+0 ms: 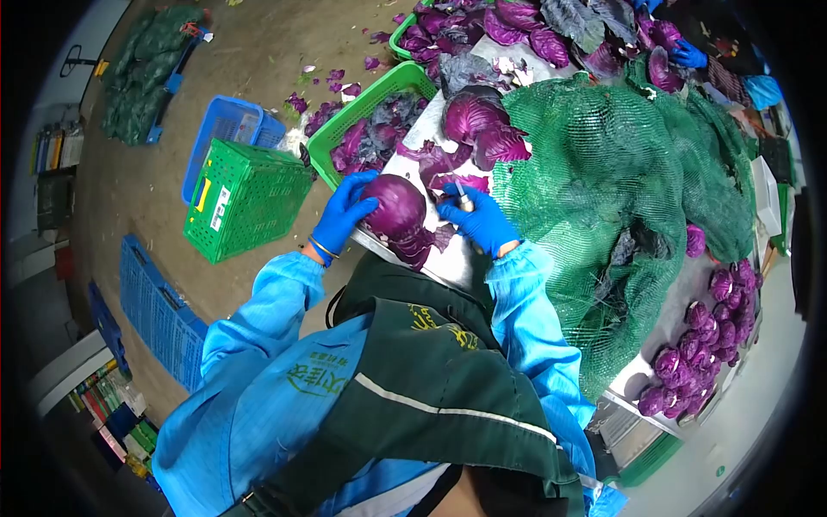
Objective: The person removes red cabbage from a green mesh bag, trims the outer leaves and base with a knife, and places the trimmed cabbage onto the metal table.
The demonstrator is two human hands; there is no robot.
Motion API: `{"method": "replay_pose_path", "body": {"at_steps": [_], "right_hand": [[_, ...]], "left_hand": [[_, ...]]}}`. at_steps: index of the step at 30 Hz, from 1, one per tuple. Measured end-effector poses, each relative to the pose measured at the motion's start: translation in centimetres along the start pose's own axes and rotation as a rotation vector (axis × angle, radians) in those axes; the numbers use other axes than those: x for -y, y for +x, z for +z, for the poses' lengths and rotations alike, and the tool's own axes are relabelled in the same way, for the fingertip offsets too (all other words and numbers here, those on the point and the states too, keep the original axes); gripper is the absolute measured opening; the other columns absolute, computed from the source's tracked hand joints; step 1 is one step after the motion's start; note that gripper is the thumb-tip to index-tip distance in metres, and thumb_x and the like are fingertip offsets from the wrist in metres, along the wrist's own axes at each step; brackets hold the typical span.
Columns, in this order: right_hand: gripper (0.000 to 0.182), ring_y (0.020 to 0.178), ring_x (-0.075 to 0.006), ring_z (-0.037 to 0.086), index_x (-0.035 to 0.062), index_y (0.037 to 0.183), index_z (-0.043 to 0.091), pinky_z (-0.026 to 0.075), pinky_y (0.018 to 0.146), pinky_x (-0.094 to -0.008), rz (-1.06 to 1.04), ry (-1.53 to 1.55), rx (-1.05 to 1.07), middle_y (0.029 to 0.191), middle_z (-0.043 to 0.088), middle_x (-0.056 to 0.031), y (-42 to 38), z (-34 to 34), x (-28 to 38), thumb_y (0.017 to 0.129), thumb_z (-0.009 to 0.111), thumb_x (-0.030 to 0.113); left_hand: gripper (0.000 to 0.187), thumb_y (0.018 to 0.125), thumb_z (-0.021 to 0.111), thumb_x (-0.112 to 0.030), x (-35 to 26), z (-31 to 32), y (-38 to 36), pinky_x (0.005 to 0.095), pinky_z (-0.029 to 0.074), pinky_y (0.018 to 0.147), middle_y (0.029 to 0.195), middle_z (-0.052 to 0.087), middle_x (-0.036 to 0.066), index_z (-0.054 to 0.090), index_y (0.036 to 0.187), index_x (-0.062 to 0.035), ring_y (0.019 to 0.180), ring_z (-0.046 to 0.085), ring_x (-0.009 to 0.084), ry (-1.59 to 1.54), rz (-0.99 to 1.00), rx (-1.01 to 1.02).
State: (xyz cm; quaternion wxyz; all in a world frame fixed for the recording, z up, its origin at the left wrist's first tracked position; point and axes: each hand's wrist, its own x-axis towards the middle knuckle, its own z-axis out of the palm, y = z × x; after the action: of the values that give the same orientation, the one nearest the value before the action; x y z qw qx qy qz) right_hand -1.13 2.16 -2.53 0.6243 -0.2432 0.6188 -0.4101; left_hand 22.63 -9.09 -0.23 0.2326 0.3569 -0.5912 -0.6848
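A round, glossy red cabbage (396, 205) sits at the near edge of the white table (428, 129). My left hand (345, 211), in a blue glove, grips its left side with the fingers curled over it. In my gloved right hand (476, 217) is a knife (464, 200) with a pale handle; its blade is hard to make out. Loose purple cabbage leaves (444, 164) lie between and beyond my hands. A torn leaf (415, 248) hangs at the near side of the cabbage.
A green mesh sack (594, 172) covers the table to the right, with several red cabbages (689, 362) beyond it. Leaf-filled green crates (323, 142) stand at the far left edge. On the floor are a green crate (250, 198) and a blue basket (226, 116). Another person's gloved hand (689, 53) shows top right.
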Motion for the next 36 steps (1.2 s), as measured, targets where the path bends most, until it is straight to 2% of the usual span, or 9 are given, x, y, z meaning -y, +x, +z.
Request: {"method": "replay_pose_path", "body": {"at_steps": [4,7,12,14,17,25,29,34,36], "right_hand": [[0.045,0.075,-0.0079,0.058,0.0041,0.121,0.054,0.046,0.055,-0.0204,-0.013,-0.001,0.112,0.089,0.061,-0.0005,-1.5,3.7,1.4,0.080,0.070,0.014],[0.038,0.081,-0.0070,0.057,0.0069,0.121,0.055,0.045,0.057,-0.0189,-0.104,0.268,0.118,0.095,0.061,0.0010,-1.4,3.4,2.1,0.084,0.063,0.008],[0.058,0.088,-0.0156,0.060,0.0040,0.132,0.044,0.049,0.074,-0.0277,-0.428,-0.251,-0.547,0.111,0.062,-0.0115,-0.8,1.3,1.9,0.079,0.067,0.010],[0.054,0.076,-0.0127,0.057,0.0054,0.130,0.047,0.048,0.069,-0.0265,-0.664,-0.390,-0.814,0.094,0.062,-0.0047,1.9,-0.6,0.2,0.081,0.067,0.012],[0.040,0.057,-0.0056,0.049,0.0068,0.122,0.056,0.040,0.048,-0.0209,0.032,0.086,-0.134,0.078,0.059,0.0022,1.4,-0.2,2.4,0.086,0.065,0.019],[0.038,0.062,-0.0062,0.053,0.0096,0.118,0.058,0.043,0.052,-0.0195,-0.196,0.105,0.123,0.107,0.063,-0.0068,-1.3,4.0,9.7,0.081,0.066,0.005],[0.012,0.073,-0.0070,0.058,0.0053,0.093,0.064,0.045,0.055,-0.0196,-0.377,0.184,0.050,0.093,0.064,-0.0049,-0.7,3.9,9.6,0.081,0.066,0.004],[0.010,0.069,-0.0065,0.056,0.0015,0.091,0.063,0.045,0.055,-0.0197,-0.447,0.101,-0.103,0.084,0.064,-0.0045,-1.3,3.5,9.6,0.082,0.064,0.002],[0.010,0.068,-0.0068,0.056,0.0004,0.092,0.062,0.046,0.058,-0.0207,-0.398,0.160,0.011,0.083,0.063,-0.0053,-2.2,2.9,10.0,0.082,0.062,0.002]], "left_hand": [[0.057,0.078,0.072,-0.018,0.9,0.3,0.3,0.0323,0.043,0.094,0.118,0.053,0.010,0.043,0.125,-0.0064,0.108,0.053,0.0202,0.053,-0.092,-0.245],[0.053,0.079,0.069,-0.016,1.2,-1.3,1.2,0.0381,0.048,0.092,0.116,0.056,0.009,0.045,0.127,-0.0087,0.104,0.057,0.0220,-0.575,-0.319,-0.233],[0.056,0.083,0.062,-0.025,1.5,-1.7,1.3,0.0451,0.040,0.101,0.132,0.048,0.011,0.042,0.133,-0.0114,0.118,0.050,0.0284,-0.993,-0.348,-0.169],[0.057,0.087,0.054,-0.036,1.5,-1.6,1.4,0.0492,0.031,0.106,0.136,0.044,0.014,0.040,0.134,-0.0072,0.124,0.043,0.0299,-1.147,-0.298,-0.069],[0.059,0.087,0.052,-0.037,0.9,-1.1,1.9,0.0495,0.029,0.107,0.138,0.042,0.014,0.038,0.136,-0.0064,0.126,0.041,0.0306,-1.196,-0.231,-0.022],[0.059,0.089,0.050,-0.034,-0.8,-1.0,2.1,0.0478,0.027,0.109,0.137,0.041,0.016,0.034,0.138,-0.0057,0.127,0.039,0.0311,-0.869,-0.206,0.095],[0.057,0.092,0.046,-0.040,0.0,-0.1,2.4,0.0457,0.026,0.110,0.138,0.041,0.013,0.035,0.137,-0.0071,0.128,0.038,0.0278,-1.097,-0.309,0.205],[0.053,0.095,0.039,-0.040,-0.3,1.7,2.6,0.0434,0.025,0.111,0.138,0.041,0.011,0.034,0.138,-0.0101,0.129,0.038,0.0232,-1.417,-0.331,0.386],[0.055,0.094,0.040,-0.043,-0.7,2.4,2.4,0.0445,0.026,0.110,0.138,0.041,0.011,0.034,0.138,-0.0107,0.129,0.037,0.0245,-1.272,-0.404,0.205]]}}
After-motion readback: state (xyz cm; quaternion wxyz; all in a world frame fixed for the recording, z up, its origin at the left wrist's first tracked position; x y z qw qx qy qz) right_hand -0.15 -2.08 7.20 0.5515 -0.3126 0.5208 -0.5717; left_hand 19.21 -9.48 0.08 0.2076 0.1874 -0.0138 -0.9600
